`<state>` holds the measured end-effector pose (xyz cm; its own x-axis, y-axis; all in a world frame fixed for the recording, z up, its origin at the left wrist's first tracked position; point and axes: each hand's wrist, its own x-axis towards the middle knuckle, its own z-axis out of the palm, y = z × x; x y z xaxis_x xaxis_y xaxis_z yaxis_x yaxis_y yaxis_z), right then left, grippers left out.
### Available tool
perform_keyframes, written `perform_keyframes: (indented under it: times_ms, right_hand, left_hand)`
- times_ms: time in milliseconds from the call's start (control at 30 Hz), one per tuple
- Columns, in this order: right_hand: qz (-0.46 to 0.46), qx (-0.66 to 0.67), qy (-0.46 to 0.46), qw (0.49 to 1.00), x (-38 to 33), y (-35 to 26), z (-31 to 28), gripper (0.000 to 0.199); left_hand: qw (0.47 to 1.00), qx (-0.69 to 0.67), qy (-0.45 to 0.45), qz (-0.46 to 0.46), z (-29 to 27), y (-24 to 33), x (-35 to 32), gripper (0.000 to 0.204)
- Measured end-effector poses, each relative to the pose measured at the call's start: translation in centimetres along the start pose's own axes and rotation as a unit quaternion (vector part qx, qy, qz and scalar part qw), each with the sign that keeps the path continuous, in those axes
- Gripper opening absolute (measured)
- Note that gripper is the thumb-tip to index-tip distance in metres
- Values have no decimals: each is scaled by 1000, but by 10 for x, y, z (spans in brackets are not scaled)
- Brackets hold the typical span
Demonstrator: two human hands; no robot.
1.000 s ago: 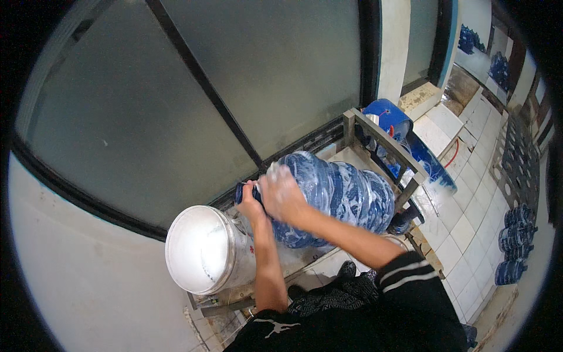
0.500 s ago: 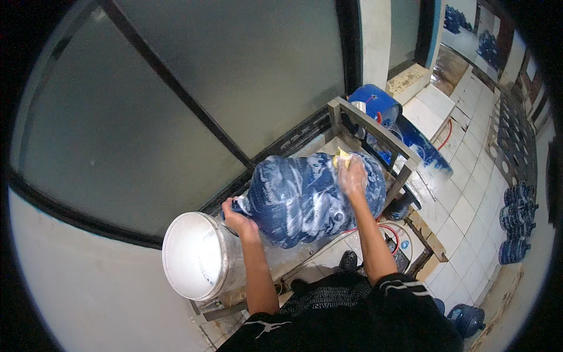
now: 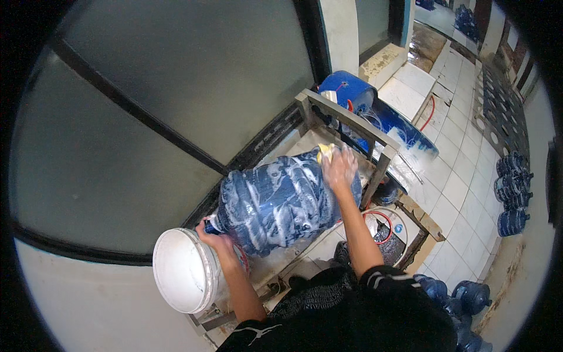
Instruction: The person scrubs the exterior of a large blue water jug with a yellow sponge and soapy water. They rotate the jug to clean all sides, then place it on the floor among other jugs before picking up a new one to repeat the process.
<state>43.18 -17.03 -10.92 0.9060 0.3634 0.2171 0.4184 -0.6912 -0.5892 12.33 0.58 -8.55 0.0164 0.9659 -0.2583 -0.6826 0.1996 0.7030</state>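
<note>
- Large blue water jug (image 3: 287,199) lies on its side at centre frame, resting on a wet tiled wash stand (image 3: 311,146) in front of a dark glass wall; neck points lower left, base upper right.
- Left hand (image 3: 212,234) is closed around the jug's neck at lower left of centre, steadying it; fingers wrapped narrow on the neck.
- Right hand (image 3: 340,167) lies flat on the jug's upper right end, pressing a yellow sponge (image 3: 326,152) against the shoulder near the base; grip on the sponge is palm-down, fingers spread over it.
- White soap streaks cover most of the visible side of the jug, from neck to base. Judgement: lathering of this face looks largely done.
- Underside and far side are hidden, so coverage there cannot be told.
- No rinse water is seen running over the jug; foam is intact. Judgement: rinsing is not yet done.
- White bucket (image 3: 185,270) stands just beside the jug's neck, lower left, touching or nearly touching the left hand; its contents cannot be told.
- Blue drum (image 3: 349,94) sits behind the metal frame (image 3: 346,120), upper centre right.
- More blue jugs (image 3: 511,193) are stacked at right edge, others at lower right on the tiled floor (image 3: 463,176); whether washed or not cannot be told.
</note>
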Motion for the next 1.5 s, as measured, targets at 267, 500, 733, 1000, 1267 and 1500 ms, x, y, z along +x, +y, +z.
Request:
perform_keyframes:
  times_ms: [267,500,733,1000,1267,1500]
  right_hand:
    - [264,342,13,902,-96,129,70,47]
    - [-49,452,-144,879,-5,186,93,49]
    - [210,668,-301,648,-55,177,110,51]
    - [97,589,-220,772,-38,112,-6,54]
    - [203,689,-310,623,-80,176,101,54]
    - [199,512,-175,817,-106,172,11,50]
  left_hand:
    - [995,77,64,-29,6,4,0,24]
    - [996,82,45,-3,-11,-7,17,28]
    - [998,42,-31,-39,-68,-17,46,31]
    - [995,78,27,49,-40,-9,35,21]
    - [997,70,44,-10,-38,-5,36,17]
    - [994,109,-4,11,59,30,-7,21]
